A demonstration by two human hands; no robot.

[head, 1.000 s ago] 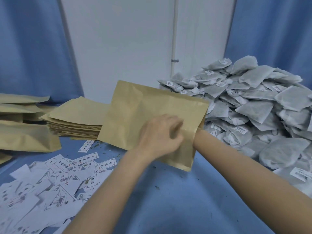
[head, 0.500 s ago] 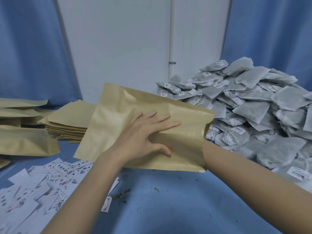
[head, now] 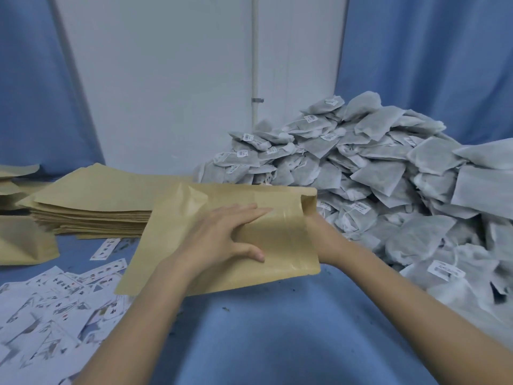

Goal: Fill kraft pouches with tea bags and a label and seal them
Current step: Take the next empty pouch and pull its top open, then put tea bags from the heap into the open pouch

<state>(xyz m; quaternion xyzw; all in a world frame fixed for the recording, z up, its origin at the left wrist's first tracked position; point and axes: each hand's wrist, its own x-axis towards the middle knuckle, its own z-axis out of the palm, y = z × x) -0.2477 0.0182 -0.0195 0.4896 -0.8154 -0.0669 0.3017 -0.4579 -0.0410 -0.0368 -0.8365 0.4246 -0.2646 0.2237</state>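
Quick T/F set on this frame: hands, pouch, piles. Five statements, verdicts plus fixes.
1. The left hand lies flat on the pouch. True.
2. The right hand is outside the pouch. False: it is hidden inside the pouch mouth, only the forearm shows.
3. The tea bags are heaped at the right. True.
4. The labels are stacked neatly. False: they lie scattered at the left.
5. The empty pouches sit stacked at the left. True.

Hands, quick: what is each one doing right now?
Left hand: open, fingers flat on the kraft pouch.
Right hand: hidden inside the pouch's open end; cannot be told.
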